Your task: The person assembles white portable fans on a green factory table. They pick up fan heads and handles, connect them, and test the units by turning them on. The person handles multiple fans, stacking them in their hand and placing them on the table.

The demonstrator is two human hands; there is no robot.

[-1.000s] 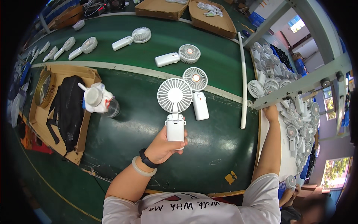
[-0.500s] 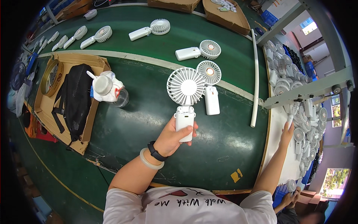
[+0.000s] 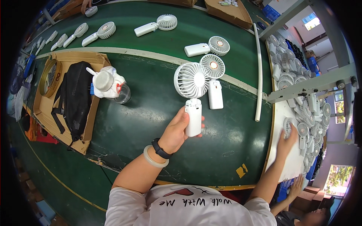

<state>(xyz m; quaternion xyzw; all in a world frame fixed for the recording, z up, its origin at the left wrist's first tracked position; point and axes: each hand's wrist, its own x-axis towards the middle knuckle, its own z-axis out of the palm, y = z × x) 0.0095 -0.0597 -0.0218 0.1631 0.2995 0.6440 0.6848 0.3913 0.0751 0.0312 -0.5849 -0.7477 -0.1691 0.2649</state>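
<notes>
Our left hand (image 3: 175, 132) has its fingers (image 3: 183, 115) wrapped round the white handle of a handheld fan (image 3: 192, 98), and we're holding it just above the green bench (image 3: 151, 113), round grille up and away from us. Only the thumb and a fingertip or two peek out past the handle; the rest are hidden behind it. Off to the right, our right hand (image 3: 286, 141) lies on the white side table (image 3: 290, 165), touching a small fan (image 3: 289, 123) at the edge of a heap of fans (image 3: 305, 101). It's blurred, so we can't tell whether its fingers are gripping. Just beyond the held fan, a second fan (image 3: 213, 81) lies flat on the bench. Further left, a plastic bottle (image 3: 122, 94) sits beside a cardboard box (image 3: 45, 98) with a black bag (image 3: 75, 96).
</notes>
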